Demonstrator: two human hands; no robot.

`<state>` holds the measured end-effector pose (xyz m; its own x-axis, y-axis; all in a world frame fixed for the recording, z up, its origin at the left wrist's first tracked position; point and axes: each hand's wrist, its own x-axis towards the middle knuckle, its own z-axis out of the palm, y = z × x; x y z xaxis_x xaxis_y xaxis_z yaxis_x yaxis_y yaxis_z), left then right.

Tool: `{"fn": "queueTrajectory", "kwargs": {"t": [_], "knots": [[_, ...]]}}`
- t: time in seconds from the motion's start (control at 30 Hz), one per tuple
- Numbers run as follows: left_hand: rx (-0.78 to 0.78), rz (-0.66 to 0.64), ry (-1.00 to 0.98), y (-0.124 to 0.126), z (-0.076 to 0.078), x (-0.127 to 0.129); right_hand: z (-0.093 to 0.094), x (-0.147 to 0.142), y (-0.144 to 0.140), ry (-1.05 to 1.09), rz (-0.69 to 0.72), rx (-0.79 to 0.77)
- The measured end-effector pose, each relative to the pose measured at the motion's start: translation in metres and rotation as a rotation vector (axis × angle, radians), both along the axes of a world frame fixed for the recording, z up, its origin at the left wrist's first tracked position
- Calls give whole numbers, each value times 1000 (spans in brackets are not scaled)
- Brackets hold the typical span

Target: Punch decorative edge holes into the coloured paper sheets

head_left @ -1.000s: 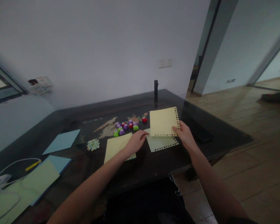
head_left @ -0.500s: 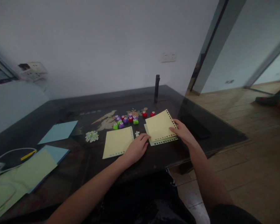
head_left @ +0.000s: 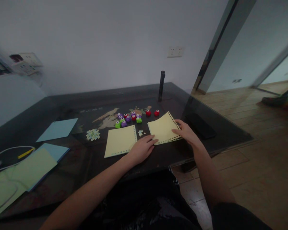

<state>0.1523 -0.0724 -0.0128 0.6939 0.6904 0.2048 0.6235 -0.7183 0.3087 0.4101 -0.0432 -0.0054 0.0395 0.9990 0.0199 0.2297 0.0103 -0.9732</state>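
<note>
Since a moment ago the punched yellow sheet has come down flat onto the pale green sheet, which is now hidden under it. Right hand pinches its near right edge; left hand lies loose with fingertips at its left corner. Both sheets seem stacked on the counter; another punched yellow sheet waits beside, near the small punches

A dark table carries yellow punched sheets near its front edge. Small coloured punches sit mid-table; blue paper lies toward the left edge.
</note>
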Motion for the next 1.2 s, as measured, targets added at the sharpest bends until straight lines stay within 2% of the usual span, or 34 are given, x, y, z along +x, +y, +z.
{"fn": "queueTrajectory", "kwargs": {"t": [0.53, 0.67, 0.9, 1.2], "knots": [[-1, -14, 2, 1, -2, 0, -7, 1, 4, -18, -7, 30], [-1, -9, 17, 1, -1, 1, -12, 4, 8, -114, -42, 70], [-15, 2, 31, 0, 1, 2, -18, 13, 15, -439, -134, 123], [-35, 8, 39, -1, 3, 1, -14, 14, 13, -515, -111, 124]]}}
